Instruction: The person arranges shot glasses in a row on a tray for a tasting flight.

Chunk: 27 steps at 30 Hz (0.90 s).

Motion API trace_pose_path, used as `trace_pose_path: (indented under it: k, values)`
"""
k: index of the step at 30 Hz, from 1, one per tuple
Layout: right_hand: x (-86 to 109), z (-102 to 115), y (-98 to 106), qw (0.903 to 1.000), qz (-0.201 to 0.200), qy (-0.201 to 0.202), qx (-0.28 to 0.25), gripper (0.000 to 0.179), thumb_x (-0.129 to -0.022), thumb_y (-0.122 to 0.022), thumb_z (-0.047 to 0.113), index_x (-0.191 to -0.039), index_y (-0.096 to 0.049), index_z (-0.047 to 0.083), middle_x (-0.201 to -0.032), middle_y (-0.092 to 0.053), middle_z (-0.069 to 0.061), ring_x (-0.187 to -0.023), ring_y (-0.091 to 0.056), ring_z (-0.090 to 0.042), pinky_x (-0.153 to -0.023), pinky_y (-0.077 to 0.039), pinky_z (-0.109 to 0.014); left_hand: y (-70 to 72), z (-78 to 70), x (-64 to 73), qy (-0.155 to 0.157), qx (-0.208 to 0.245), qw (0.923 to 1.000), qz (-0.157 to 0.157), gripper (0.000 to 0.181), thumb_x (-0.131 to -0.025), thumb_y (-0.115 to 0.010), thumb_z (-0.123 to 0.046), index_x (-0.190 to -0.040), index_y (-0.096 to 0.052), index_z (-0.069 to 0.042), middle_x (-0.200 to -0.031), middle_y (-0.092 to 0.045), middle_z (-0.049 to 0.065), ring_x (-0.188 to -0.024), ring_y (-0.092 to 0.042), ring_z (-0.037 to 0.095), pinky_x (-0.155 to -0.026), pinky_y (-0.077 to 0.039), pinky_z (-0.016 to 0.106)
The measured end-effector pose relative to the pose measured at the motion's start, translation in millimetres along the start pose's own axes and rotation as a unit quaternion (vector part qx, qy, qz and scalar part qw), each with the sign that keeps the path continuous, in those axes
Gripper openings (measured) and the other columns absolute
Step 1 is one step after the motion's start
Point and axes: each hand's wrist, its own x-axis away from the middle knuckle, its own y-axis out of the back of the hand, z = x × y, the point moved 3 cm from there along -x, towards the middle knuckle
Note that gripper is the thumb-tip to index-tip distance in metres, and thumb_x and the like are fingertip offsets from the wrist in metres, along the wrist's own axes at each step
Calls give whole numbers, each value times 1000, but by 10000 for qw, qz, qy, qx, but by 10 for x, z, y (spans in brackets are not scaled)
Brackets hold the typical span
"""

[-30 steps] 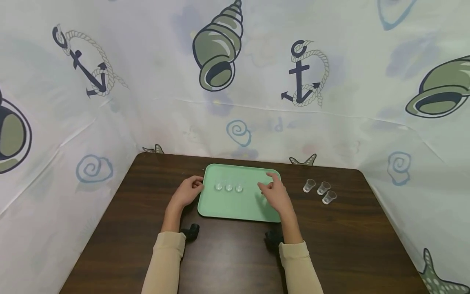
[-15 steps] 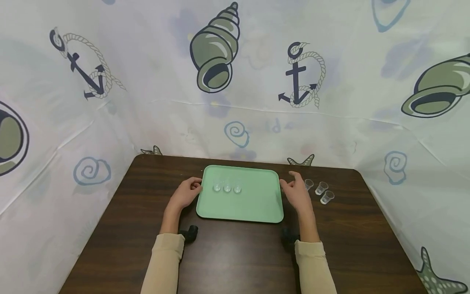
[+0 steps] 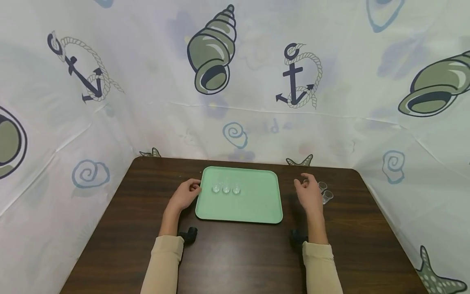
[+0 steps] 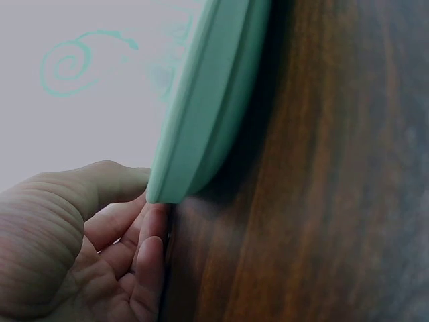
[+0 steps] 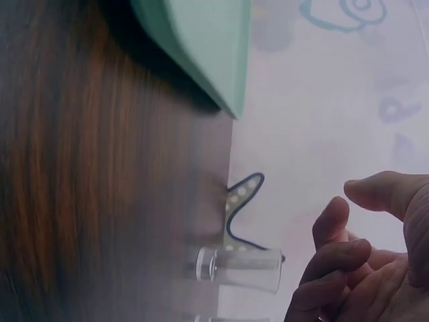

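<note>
My left hand [image 3: 185, 196] holds the left edge of a light green tray [image 3: 253, 204]. In the left wrist view its thumb lies at the tray's rim [image 4: 171, 181], with curled fingers under the corner. Three small clear plastic cups [image 3: 226, 190] stand in a row on the tray's left half. Right of the tray, my right hand [image 3: 310, 196] hovers with nothing in it, thumb and fingers apart. It partly covers a group of small clear cups [image 3: 328, 196] on the table. The right wrist view has one such cup [image 5: 248, 270] upright on the table just beyond the fingers [image 5: 332, 221].
A dark wood-grain table [image 3: 235, 257] carries everything. Pale cloth [image 3: 165, 122] printed with shells and anchors hangs behind it and at both sides. Dark wrist devices, one of them a black mount [image 3: 189, 235], sit by each wrist.
My right hand has moved right from over the tray, past its edge, to the loose cups. The left hand stays at the tray's left edge.
</note>
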Motion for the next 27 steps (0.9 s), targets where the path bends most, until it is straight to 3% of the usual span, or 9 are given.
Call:
trace_pose_path:
  k: [12,17,27]
  values:
    - [-53,-116,123,9970,117,-482,588,73,-108,-55,49,-166,-37,8,-120,-71,-17,-78,-65,-25,-63,-43,-38,2,-2,15,60,63,10000,-44,44,-113,-56,-21,-151,-55,0,-127,-61,17,-110,-57,29,-93,-48,42]
    - [-80,-176,100,9953,188,-600,742,75,-107,-57,47,-166,-37,7,-118,-72,-17,-79,-66,-28,-63,-44,-40,7,18,12,82,59,9999,-33,44,-113,-56,-22,-151,-56,-1,-126,-61,16,-109,-57,28,-93,-48,41]
    - [-130,-246,107,9922,452,-641,971,74,-107,-53,51,-166,-38,10,-141,-65,-23,-107,-69,-43,-84,-50,-62,7,19,9,79,38,10000,-14,44,-113,-57,-22,-151,-56,-1,-126,-62,16,-108,-57,27,-91,-48,40]
